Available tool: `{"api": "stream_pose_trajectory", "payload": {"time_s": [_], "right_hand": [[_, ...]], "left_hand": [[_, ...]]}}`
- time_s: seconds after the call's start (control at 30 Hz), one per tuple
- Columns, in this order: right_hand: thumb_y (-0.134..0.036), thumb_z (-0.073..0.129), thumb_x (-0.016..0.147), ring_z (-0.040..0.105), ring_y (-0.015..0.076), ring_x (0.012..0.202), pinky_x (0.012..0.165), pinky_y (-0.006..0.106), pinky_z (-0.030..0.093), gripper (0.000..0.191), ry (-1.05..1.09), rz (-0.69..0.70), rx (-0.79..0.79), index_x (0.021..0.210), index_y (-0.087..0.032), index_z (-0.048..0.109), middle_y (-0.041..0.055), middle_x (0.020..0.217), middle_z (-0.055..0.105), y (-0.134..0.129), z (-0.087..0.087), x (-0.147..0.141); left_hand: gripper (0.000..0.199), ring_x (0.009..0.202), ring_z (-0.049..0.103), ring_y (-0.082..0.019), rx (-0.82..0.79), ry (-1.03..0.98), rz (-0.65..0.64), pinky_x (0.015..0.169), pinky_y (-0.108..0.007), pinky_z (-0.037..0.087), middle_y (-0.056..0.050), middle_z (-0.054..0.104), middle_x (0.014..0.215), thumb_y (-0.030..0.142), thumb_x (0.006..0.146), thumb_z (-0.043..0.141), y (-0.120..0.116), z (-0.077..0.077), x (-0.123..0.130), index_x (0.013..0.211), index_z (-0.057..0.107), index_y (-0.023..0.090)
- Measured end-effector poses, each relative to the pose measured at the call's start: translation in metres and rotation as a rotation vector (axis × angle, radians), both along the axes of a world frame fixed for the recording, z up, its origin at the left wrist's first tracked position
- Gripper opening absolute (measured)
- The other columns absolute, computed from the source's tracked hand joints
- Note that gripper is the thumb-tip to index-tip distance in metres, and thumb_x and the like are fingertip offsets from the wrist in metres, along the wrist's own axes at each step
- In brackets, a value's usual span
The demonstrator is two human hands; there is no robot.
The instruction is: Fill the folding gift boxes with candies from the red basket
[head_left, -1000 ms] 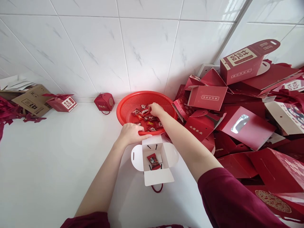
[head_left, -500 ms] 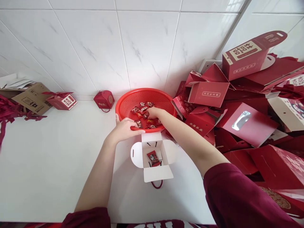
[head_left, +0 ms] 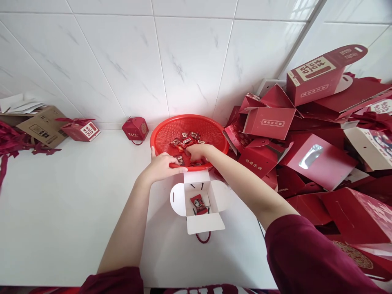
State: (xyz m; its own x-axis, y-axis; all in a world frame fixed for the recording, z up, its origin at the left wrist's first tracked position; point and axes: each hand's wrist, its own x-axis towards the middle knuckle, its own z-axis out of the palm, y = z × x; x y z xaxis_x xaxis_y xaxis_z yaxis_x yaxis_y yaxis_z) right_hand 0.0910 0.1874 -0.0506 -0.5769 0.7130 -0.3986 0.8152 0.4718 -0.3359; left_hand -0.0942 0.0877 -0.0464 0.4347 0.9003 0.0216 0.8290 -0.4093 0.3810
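A red plastic basket stands against the tiled wall, with several wrapped candies inside. My left hand grips its near left rim, fingers over the edge. Inside the basket my right hand reaches down among the candies with its fingers bent together; its fingertips are partly hidden, and I cannot make out what they hold. Just in front of the basket sits an open box with white flaps, a dark red cord loop at its near side. One red candy packet lies in the box.
A large heap of red cardboard boxes fills the right side. At the back left are a small closed red box, another with a ribbon, a brown carton and dark red ribbons.
My right hand has shifted slightly nearer and to the left within the basket, its fingers now lower among the candies. My left hand keeps its place on the rim.
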Motion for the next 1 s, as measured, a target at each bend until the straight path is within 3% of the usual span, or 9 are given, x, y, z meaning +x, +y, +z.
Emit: {"api": "stream_pose_trajectory", "payload": {"time_s": [0.2, 0.3, 0.37, 0.43, 0.53, 0.7, 0.83, 0.9, 1.0], "right_hand": [[-0.008, 0.047, 0.09, 0.065, 0.0174, 0.101, 0.088, 0.03, 0.051, 0.039, 0.434, 0.024, 0.06, 0.127, -0.018, 0.054, 0.0063, 0.115, 0.068, -0.028, 0.009, 0.038], [-0.017, 0.046, 0.095, 0.066, 0.0161, 0.097, 0.084, 0.031, 0.055, 0.037, 0.774, 0.057, -0.117, 0.131, -0.019, 0.05, 0.006, 0.113, 0.068, -0.058, 0.013, 0.059], [-0.024, 0.049, 0.098, 0.066, 0.0166, 0.101, 0.09, 0.035, 0.054, 0.035, 0.925, 0.099, -0.233, 0.132, -0.02, 0.052, 0.0058, 0.115, 0.068, -0.083, 0.018, 0.071], [-0.028, 0.05, 0.099, 0.064, 0.0174, 0.11, 0.097, 0.036, 0.051, 0.032, 0.957, 0.089, -0.177, 0.13, -0.022, 0.055, 0.0052, 0.121, 0.067, -0.107, 0.024, 0.08], [-0.026, 0.049, 0.101, 0.063, 0.0177, 0.109, 0.095, 0.035, 0.051, 0.026, 0.925, 0.035, 0.035, 0.123, -0.023, 0.06, 0.0052, 0.119, 0.067, -0.139, 0.026, 0.091], [-0.032, 0.05, 0.101, 0.059, 0.022, 0.114, 0.104, 0.043, 0.045, 0.021, 0.875, 0.023, 0.375, 0.108, -0.021, 0.067, 0.0086, 0.122, 0.065, -0.178, -0.005, 0.104], [-0.054, 0.046, 0.098, 0.059, 0.0274, 0.117, 0.12, 0.061, 0.016, 0.039, 0.866, 0.144, 0.574, 0.103, -0.021, 0.067, 0.0083, 0.116, 0.069, -0.197, -0.042, 0.108], [-0.063, 0.044, 0.096, 0.06, 0.028, 0.115, 0.121, 0.063, 0.006, 0.048, 0.849, 0.199, 0.638, 0.104, -0.021, 0.066, 0.008, 0.111, 0.071, -0.202, -0.055, 0.107], [-0.058, 0.056, 0.093, 0.06, 0.0261, 0.115, 0.122, 0.063, 0.006, 0.039, 0.78, 0.219, 0.681, 0.1, -0.021, 0.065, 0.0058, 0.107, 0.072, -0.206, -0.065, 0.104]], "left_hand": [[0.041, 0.103, 0.059, -0.024, -0.006, -0.007, 0.002, 0.118, -0.057, -0.01, 0.001, 0.073, 0.084, 0.059, 0.088, 0.053, 0.0, 0.002, 0.001, 0.077, 0.072, 0.024], [0.04, 0.097, 0.062, -0.023, 0.0, -0.018, 0.007, 0.119, -0.056, -0.001, 0.0, 0.072, 0.078, 0.059, 0.087, 0.055, 0.001, 0.002, 0.003, 0.077, 0.073, 0.025], [0.039, 0.092, 0.063, -0.022, 0.01, -0.028, 0.005, 0.119, -0.056, 0.003, 0.001, 0.072, 0.075, 0.058, 0.087, 0.056, 0.001, 0.002, 0.004, 0.074, 0.072, 0.025], [0.038, 0.092, 0.064, -0.022, 0.018, -0.034, 0.001, 0.119, -0.055, 0.004, 0.002, 0.072, 0.076, 0.057, 0.086, 0.056, 0.002, 0.001, 0.004, 0.073, 0.072, 0.025], [0.036, 0.1, 0.062, -0.024, 0.024, -0.036, 0.0, 0.12, -0.055, 0.001, 0.002, 0.073, 0.079, 0.057, 0.086, 0.057, 0.001, 0.001, 0.003, 0.075, 0.072, 0.026], [0.038, 0.103, 0.061, -0.024, 0.031, -0.039, 0.012, 0.12, -0.053, -0.006, 0.002, 0.073, 0.08, 0.059, 0.086, 0.056, 0.001, 0.0, 0.002, 0.074, 0.071, 0.026], [0.041, 0.105, 0.061, -0.023, 0.026, -0.04, 0.031, 0.121, -0.051, -0.009, 0.003, 0.073, 0.082, 0.064, 0.084, 0.057, 0.0, 0.002, 0.004, 0.077, 0.073, 0.027], [0.044, 0.103, 0.061, -0.023, 0.008, -0.023, 0.037, 0.121, -0.051, -0.007, 0.003, 0.073, 0.081, 0.066, 0.083, 0.056, -0.001, 0.005, 0.007, 0.076, 0.073, 0.026], [0.048, 0.102, 0.062, -0.025, -0.036, 0.026, 0.059, 0.12, -0.055, 0.002, 0.002, 0.074, 0.083, 0.07, 0.082, 0.055, -0.003, 0.012, 0.01, 0.078, 0.074, 0.027]]}}
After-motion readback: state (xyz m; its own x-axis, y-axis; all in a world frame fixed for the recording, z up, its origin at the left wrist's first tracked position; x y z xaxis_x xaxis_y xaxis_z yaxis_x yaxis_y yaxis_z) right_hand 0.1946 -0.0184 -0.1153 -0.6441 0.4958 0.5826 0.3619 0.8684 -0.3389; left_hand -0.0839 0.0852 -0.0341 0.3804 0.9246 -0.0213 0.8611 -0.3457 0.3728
